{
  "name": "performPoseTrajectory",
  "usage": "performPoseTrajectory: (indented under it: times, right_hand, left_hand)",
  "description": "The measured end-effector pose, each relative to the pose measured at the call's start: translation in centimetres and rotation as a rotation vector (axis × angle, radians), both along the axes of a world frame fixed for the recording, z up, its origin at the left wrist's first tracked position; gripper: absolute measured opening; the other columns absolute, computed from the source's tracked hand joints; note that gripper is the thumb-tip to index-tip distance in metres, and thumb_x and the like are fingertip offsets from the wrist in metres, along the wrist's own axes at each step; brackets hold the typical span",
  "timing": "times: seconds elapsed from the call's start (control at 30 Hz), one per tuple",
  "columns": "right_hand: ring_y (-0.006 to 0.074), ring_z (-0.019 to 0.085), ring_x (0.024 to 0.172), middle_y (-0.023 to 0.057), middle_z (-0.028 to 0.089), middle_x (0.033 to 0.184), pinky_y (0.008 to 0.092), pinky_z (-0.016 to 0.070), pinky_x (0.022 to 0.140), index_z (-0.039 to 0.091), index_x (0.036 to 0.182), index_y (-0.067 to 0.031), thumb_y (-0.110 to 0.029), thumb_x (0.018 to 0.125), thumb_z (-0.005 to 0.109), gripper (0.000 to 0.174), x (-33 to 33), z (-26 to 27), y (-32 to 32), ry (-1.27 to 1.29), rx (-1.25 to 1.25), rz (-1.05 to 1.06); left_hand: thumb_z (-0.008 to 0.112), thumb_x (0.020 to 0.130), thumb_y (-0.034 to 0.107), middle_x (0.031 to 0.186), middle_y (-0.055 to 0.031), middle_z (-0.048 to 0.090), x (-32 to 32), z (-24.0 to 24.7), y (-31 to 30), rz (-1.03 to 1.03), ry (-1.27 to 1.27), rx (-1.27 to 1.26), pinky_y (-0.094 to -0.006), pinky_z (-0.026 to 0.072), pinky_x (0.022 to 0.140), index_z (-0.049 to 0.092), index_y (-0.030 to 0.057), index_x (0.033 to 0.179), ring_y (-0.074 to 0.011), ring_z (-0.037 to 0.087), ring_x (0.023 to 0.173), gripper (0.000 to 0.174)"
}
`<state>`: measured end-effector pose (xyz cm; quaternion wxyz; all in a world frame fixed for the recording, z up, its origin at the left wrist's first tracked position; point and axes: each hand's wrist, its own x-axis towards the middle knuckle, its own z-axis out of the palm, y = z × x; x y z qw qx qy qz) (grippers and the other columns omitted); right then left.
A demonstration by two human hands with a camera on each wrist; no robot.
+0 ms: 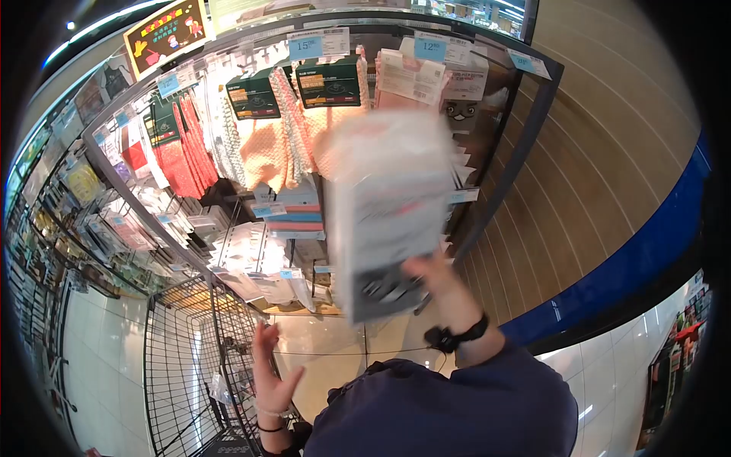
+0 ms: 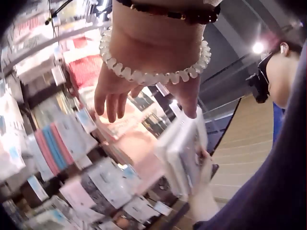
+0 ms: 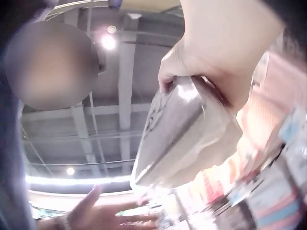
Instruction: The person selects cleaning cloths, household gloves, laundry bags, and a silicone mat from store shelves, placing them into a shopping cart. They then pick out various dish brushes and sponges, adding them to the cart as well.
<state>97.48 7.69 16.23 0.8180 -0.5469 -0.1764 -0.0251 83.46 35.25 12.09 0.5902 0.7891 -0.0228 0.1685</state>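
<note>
A flat package (image 1: 392,206) in clear plastic wrap, white above and dark grey below, is held up before the shelf rack and blurred in the head view. My right hand (image 1: 434,273) grips it by its lower right edge. In the right wrist view the fingers and thumb close round one end of the shiny wrapped package (image 3: 180,139). What lies inside the wrap I cannot tell. My left hand (image 1: 272,381) is raised to the left, apart from the package, fingers spread and holding nothing. Its loosely extended fingers also show in the left wrist view.
A shelf rack in front carries hanging orange towels (image 1: 263,148), red towels (image 1: 186,152) and price tags (image 1: 430,49). Lower down are folded pink and blue goods (image 1: 293,217). A black wire shopping cart (image 1: 179,365) stands at the left. A wood-patterned wall (image 1: 594,190) rises on the right.
</note>
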Motion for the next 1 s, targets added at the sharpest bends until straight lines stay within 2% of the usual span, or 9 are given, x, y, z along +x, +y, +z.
performPoseTrajectory:
  times: [0.07,0.23,0.33,0.4,0.43,0.53,0.63,0.73,1.0]
  right_hand:
    - [0.0143,0.044,0.102,0.0055,0.049,0.108,0.0311,0.0361,0.088,0.033,0.123,-0.0022,-0.017,0.068,0.070,0.067,-1.3,-1.1,3.7,-0.240,-0.345,0.211]
    - [0.0202,0.037,0.114,0.0101,0.040,0.120,0.0356,0.0346,0.092,0.029,0.127,-0.0045,-0.027,0.070,0.071,0.075,-2.3,-1.7,7.7,-0.194,-0.374,0.537]
    - [0.0227,0.036,0.117,0.0127,0.038,0.122,0.0345,0.0298,0.095,0.027,0.127,-0.0033,-0.021,0.070,0.070,0.074,4.0,-0.1,3.9,-0.686,-0.556,0.020]
    - [0.0256,0.039,0.113,0.0130,0.037,0.121,0.0371,0.0352,0.091,0.031,0.124,-0.0028,-0.020,0.069,0.071,0.070,8.2,2.4,0.0,-0.534,-0.601,-0.340]
    - [0.0267,0.041,0.110,0.0143,0.039,0.118,0.0377,0.0344,0.092,0.032,0.123,-0.0012,-0.019,0.069,0.070,0.069,11.7,2.9,-1.4,-0.512,-0.337,-0.371]
    - [0.0270,0.037,0.115,0.0209,0.038,0.121,0.0350,0.0300,0.096,0.031,0.123,0.0024,-0.018,0.065,0.072,0.074,20.7,2.6,-8.1,-0.461,-0.616,-0.942]
    - [0.0286,0.041,0.113,0.0224,0.040,0.122,0.0347,0.0343,0.092,0.028,0.124,0.0040,-0.022,0.063,0.074,0.080,27.4,1.0,-10.4,-0.413,-0.622,-0.947]
    - [0.0289,0.050,0.103,0.0217,0.049,0.113,0.0335,0.0405,0.085,0.035,0.119,0.0074,-0.025,0.062,0.074,0.076,29.8,-0.1,-10.0,-0.290,-0.406,-0.644]
    - [0.0298,0.058,0.090,0.0212,0.059,0.094,0.0340,0.0435,0.077,0.054,0.101,0.0044,-0.030,0.071,0.065,0.047,27.9,-0.5,-7.6,-0.246,-0.451,-0.886]
  left_hand:
    - [0.074,0.059,0.014,0.117,-0.0151,0.043,1.3,1.1,-3.1,-0.246,-0.059,-0.314,-0.0371,0.0320,0.094,0.021,0.0019,0.131,-0.0257,0.043,0.109,0.090]
    - [0.074,0.058,0.010,0.110,-0.0109,0.046,-0.1,-3.8,-2.2,0.124,0.104,-0.397,-0.0330,0.0393,0.086,0.033,-0.0005,0.119,-0.0196,0.047,0.100,0.074]
    - [0.066,0.067,0.018,0.107,-0.0103,0.049,-2.2,-6.6,1.2,0.345,-0.067,-0.466,-0.0298,0.0432,0.080,0.035,0.0006,0.119,-0.0206,0.051,0.093,0.063]
    - [0.063,0.074,0.027,0.109,-0.0108,0.049,-4.2,-6.4,4.0,0.416,-0.033,-0.617,-0.0326,0.0465,0.078,0.031,0.0016,0.124,-0.0212,0.051,0.096,0.064]
    - [0.059,0.079,0.034,0.110,-0.0113,0.048,-4.9,-6.9,6.0,0.499,-0.080,-0.648,-0.0340,0.0479,0.077,0.032,0.0013,0.124,-0.0220,0.052,0.096,0.062]
    - [0.056,0.080,0.041,0.114,-0.0120,0.047,-7.7,-7.3,10.3,0.673,-0.031,-0.922,-0.0353,0.0472,0.080,0.038,0.0037,0.121,-0.0231,0.051,0.099,0.058]
    - [0.053,0.080,0.045,0.115,-0.0109,0.048,-10.5,-10.4,13.3,0.843,-0.033,-1.047,-0.0355,0.0467,0.081,0.041,0.0051,0.120,-0.0245,0.051,0.099,0.058]
    - [0.052,0.080,0.048,0.116,-0.0098,0.048,-13.8,-17.3,17.2,0.900,0.015,-1.176,-0.0363,0.0464,0.081,0.039,0.0057,0.122,-0.0251,0.051,0.100,0.062]
    - [0.055,0.081,0.036,0.119,-0.0190,0.040,-15.5,-24.0,18.0,1.081,0.004,-1.032,-0.0342,0.0429,0.089,0.034,0.0016,0.123,-0.0274,0.044,0.108,0.058]
